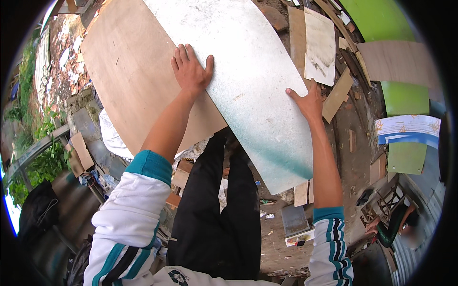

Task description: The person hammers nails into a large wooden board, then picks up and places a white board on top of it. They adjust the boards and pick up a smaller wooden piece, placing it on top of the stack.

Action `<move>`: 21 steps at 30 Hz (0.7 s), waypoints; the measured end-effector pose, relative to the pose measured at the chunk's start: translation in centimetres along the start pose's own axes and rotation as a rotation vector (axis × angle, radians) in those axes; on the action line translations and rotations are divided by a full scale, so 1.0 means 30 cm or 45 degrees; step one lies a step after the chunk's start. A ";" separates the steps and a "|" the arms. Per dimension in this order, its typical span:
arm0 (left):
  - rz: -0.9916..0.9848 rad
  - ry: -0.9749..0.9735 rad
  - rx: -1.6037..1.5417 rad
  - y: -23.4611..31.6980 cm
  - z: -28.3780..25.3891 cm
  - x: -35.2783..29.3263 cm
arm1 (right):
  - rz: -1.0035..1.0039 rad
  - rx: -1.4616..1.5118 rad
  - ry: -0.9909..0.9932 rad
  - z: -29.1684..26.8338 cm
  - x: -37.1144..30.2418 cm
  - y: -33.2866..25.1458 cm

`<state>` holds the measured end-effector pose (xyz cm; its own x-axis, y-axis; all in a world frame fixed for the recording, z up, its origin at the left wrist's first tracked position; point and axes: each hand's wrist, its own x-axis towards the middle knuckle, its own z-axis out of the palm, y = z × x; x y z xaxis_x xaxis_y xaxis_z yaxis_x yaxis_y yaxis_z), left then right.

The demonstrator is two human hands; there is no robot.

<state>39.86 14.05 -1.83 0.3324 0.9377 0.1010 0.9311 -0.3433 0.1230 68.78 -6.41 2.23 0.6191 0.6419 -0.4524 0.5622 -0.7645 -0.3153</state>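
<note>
A long white board [238, 71], speckled and stained teal toward its near end, lies over a plain brown plywood sheet [129, 66] that extends to its left. My left hand [191, 71] rests open where the two meet, palm down, fingers on the brown sheet and thumb on the white board. At the white board's right edge is my right hand [307, 102]; its thumb lies on top, and the other fingers go around the edge, partly hidden. What supports the two sheets is hidden beneath them.
A stained cream panel [320, 47] and wood scraps [338, 95] lie to the right. Green panels [405, 100] stand farther right, with another person [400, 221] at lower right. Rubble [71, 52] and a metal rail [40, 148] are on the left.
</note>
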 end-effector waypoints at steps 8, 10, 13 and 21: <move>0.006 -0.011 0.002 0.010 -0.021 -0.006 | 0.085 0.008 -0.216 -0.010 -0.018 -0.035; 0.009 -0.015 -0.012 0.027 -0.018 0.007 | 0.114 0.004 -0.201 -0.023 -0.015 -0.044; 0.002 -0.056 -0.012 0.030 -0.029 0.005 | 0.140 -0.022 -0.172 -0.051 -0.027 -0.052; -0.010 -0.401 -0.226 -0.015 -0.132 0.030 | 0.015 0.064 0.133 -0.242 -0.249 -0.142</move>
<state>39.15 14.85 2.11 0.3807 0.9014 -0.2064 0.9026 -0.3136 0.2950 65.73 -7.53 13.00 0.6807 0.6337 -0.3675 0.5282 -0.7722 -0.3532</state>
